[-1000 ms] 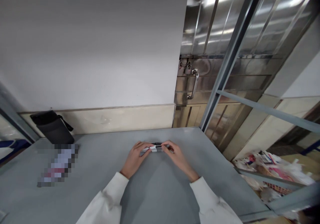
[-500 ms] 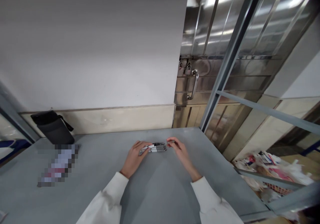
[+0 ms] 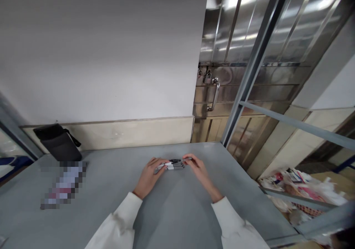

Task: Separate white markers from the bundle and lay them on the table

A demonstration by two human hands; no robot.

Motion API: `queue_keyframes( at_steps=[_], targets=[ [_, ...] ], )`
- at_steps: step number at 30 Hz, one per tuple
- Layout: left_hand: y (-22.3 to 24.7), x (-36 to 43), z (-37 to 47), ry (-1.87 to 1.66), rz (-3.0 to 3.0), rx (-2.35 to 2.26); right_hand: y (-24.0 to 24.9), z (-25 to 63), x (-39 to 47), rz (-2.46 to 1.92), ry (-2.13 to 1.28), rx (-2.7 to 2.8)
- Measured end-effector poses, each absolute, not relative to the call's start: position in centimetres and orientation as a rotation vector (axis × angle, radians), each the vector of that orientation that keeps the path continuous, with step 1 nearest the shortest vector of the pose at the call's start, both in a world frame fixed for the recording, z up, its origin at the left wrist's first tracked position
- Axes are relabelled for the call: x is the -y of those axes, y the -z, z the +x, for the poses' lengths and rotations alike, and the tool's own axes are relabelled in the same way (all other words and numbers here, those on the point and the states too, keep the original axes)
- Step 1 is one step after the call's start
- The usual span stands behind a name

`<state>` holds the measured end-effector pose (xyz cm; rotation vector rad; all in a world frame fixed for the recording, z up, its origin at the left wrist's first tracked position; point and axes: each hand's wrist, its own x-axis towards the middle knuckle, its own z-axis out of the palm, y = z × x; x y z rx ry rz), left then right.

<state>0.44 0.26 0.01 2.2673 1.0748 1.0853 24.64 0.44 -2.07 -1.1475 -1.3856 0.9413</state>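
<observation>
2 hands rest on table (image 3: 116, 175), both at pens (image 3: 173, 164). Pouch (image 3: 58, 141) sits far left of pens. Left hand (image 3: 149, 175) grips their left end; right hand (image 3: 198, 169) pinches their right end.

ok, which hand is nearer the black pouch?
Left. The left hand is on the pens, nearer the black pouch at the far left; the right hand sits farther right.

Three markers (image 3: 173, 164) (bundled), one black pouch (image 3: 58, 141), two hands.
</observation>
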Motion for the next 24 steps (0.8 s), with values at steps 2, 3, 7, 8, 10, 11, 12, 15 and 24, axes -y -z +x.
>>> queue_keyframes(
  at_steps=[2, 3, 7, 8, 10, 11, 12, 15, 24],
  targets=[
    [-0.1, -0.2, 0.5, -1.075, 2.264, -1.064, 2.0, 24.5, -0.3, -1.129, -0.968, 1.393],
    [-0.1, -0.2, 0.5, -1.072, 2.262, -1.058, 1.9, 24.3, -0.3, -1.118, -0.986, 1.403],
    [-0.2, 0.0, 0.8, -1.062, 2.253, -1.036, 1.2, 23.7, 0.4, -1.093, -1.024, 1.473],
    [-0.2, 0.1, 0.8, -1.057, 2.248, -1.028, 1.0, 23.5, 0.6, -1.098, -1.022, 1.494],
    [-0.2, 0.2, 1.0, -1.047, 2.234, -1.012, 0.6, 23.2, 1.0, -1.103, -1.015, 1.525],
    [-0.2, 0.2, 1.0, -1.045, 2.225, -1.006, 0.5, 23.1, 1.1, -1.098, -1.017, 1.532],
    [-0.2, 0.3, 1.1, -1.046, 2.215, -1.002, 0.4, 23.0, 1.2, -1.088, -1.023, 1.535],
    [-0.1, 0.3, 1.1, -1.047, 2.198, -1.002, 0.5, 22.8, 1.2, -1.055, -1.034, 1.538],
    [0.2, 0.1, 1.1, -1.060, 2.204, -1.000, 0.8, 22.6, 1.1, -1.057, -1.036, 1.510]
  ],
)
